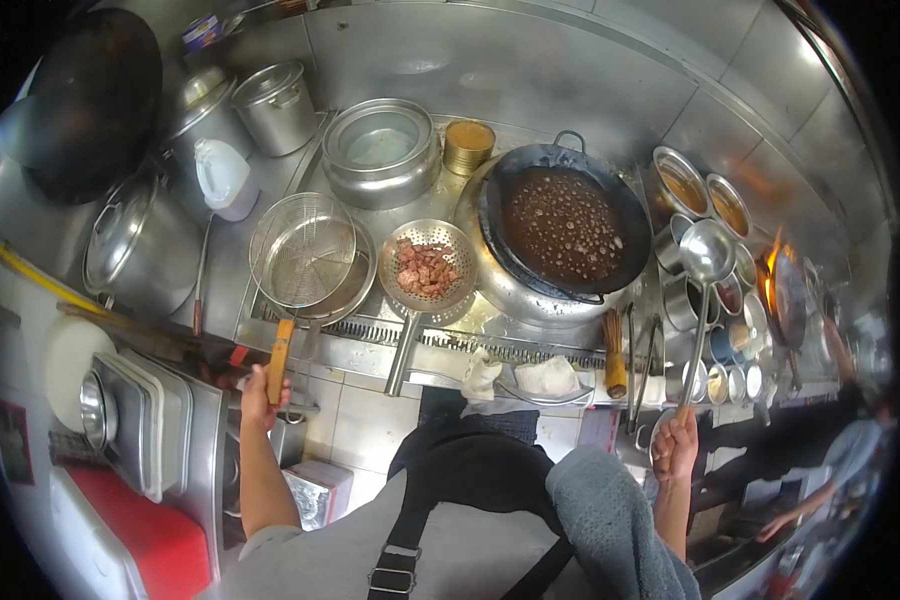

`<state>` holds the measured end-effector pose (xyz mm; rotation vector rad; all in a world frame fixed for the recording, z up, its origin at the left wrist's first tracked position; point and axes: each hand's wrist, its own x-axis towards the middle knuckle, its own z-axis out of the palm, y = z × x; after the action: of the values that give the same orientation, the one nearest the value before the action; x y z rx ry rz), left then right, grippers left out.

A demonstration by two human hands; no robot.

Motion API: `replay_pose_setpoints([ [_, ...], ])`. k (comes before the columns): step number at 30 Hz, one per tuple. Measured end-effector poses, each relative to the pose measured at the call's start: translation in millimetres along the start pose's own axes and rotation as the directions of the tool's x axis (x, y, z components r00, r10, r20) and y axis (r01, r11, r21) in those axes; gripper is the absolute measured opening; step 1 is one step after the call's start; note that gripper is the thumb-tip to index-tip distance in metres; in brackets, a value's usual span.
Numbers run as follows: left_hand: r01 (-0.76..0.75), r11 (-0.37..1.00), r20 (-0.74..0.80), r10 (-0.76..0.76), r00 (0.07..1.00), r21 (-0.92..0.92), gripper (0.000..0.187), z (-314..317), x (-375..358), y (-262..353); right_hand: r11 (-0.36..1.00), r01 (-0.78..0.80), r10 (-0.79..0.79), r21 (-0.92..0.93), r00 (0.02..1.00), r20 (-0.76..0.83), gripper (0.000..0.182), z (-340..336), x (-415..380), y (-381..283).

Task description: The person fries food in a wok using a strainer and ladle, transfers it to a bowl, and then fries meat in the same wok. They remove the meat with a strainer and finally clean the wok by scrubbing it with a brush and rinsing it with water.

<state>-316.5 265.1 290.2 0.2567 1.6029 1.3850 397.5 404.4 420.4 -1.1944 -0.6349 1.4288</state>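
My left hand is closed round the wooden handle of a round wire strainer, which is above a metal bowl. My right hand grips the long handle of a metal ladle, its bowl raised beside the wok. Dark liquid with many bubbles fills the black wok on the stove. Between strainer and wok, a perforated skimmer holds pieces of browned meat. Neither hand touches the skimmer.
Behind are a steel pot and an open tin. Tongs and a bamboo brush lie at the stove's front edge. Containers stand at right, near a flaming pan. Another person's arm shows at lower right.
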Motion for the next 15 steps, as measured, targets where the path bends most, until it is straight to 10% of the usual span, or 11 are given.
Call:
replay_pose_setpoints([
  [3, -0.289, 0.877, -0.434, 0.105, 0.895, -0.384, 0.054, -39.8, 16.3, -89.7, 0.993, 0.102, -0.097, -0.059, 0.992, 0.083, 0.056, 7.4, 19.5, -24.0],
  [4, -0.285, 0.777, -0.03, 0.325, 0.945, -0.561, 0.054, -101.8, 43.3, -171.7, 0.993, 0.103, -0.098, -0.052, 0.991, 0.094, 0.056, 9.8, 26.2, -27.9],
  [5, -0.118, 0.733, 0.38, 0.475, 0.794, -0.669, 0.054, -139.0, 54.9, -226.8, 0.989, 0.143, -0.134, -0.043, 0.978, 0.162, 0.058, 12.0, 31.5, -31.0],
  [6, -0.019, 0.865, -0.019, 0.011, 1.0, -0.501, 0.054, -104.8, 42.6, -236.2, 0.982, 0.184, -0.172, -0.031, 0.959, 0.225, 0.061, 12.8, 35.4, -32.6],
  [7, 0.187, 0.899, -0.486, -0.378, 0.788, -0.397, 0.055, -46.1, 19.6, -245.1, 0.988, 0.152, -0.155, 0.029, 0.967, 0.204, 0.065, 11.9, 39.5, -30.0],
  [10, 0.197, 0.956, -0.029, -0.208, 0.978, -0.217, 0.054, 98.6, -36.5, -166.7, 0.989, -0.022, 0.082, -0.15, 0.908, 0.41, 0.066, 35.2, 38.5, -54.7],
  [15, 0.228, 0.973, 0.449, -0.193, 0.872, -0.024, 0.037, 200.9, -1.7, -72.9, 0.921, -0.05, 0.246, -0.386, 0.843, 0.478, 0.063, 56.8, 79.2, -50.8],
])
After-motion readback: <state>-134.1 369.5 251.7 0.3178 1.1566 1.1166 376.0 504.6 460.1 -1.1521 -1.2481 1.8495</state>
